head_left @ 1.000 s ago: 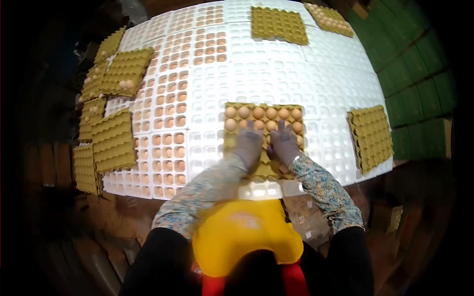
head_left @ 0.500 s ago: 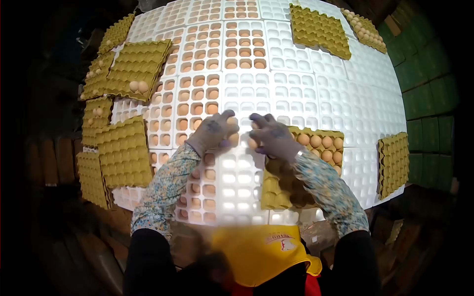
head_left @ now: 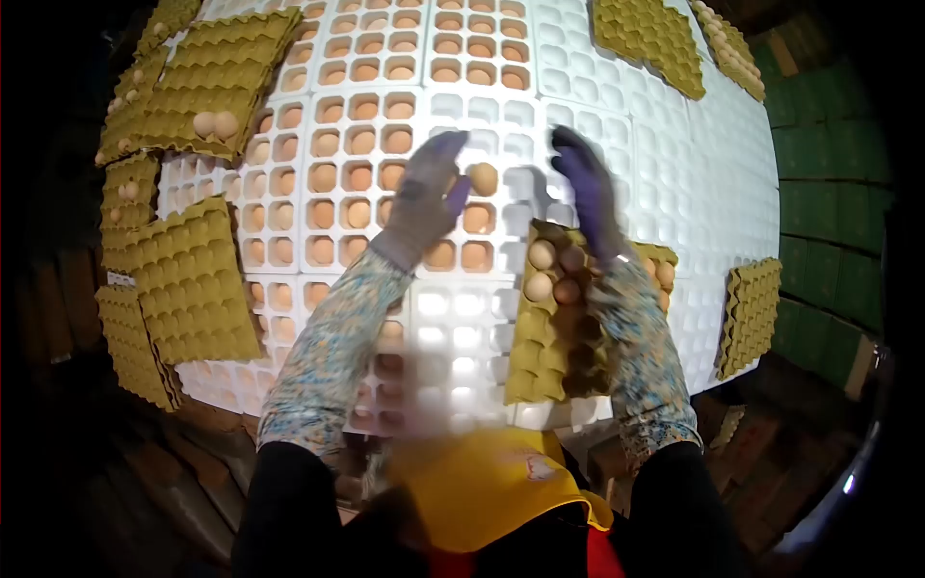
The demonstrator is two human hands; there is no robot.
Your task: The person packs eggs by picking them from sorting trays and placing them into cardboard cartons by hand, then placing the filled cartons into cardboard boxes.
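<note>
Head cam, worn above & behind L hand [head_left: 425, 197] & R hand [head_left: 590, 188], faces fwd & steeply down. V. wide, curved view w/ dark edges. Hands just above mid-frame, fairly near; yellow apron [head_left: 482, 496] closer, this side of them; white trays [head_left: 718, 207] run beyond; green stacks [head_left: 819, 231] farther, to their R.

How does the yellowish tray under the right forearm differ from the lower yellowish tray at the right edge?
The forearm tray holds eggs; the edge tray shows none. The forearm tray is partly hidden by the right forearm; the edge tray lies uncovered by any arm. Both are yellowish with a bumpy surface.
</note>
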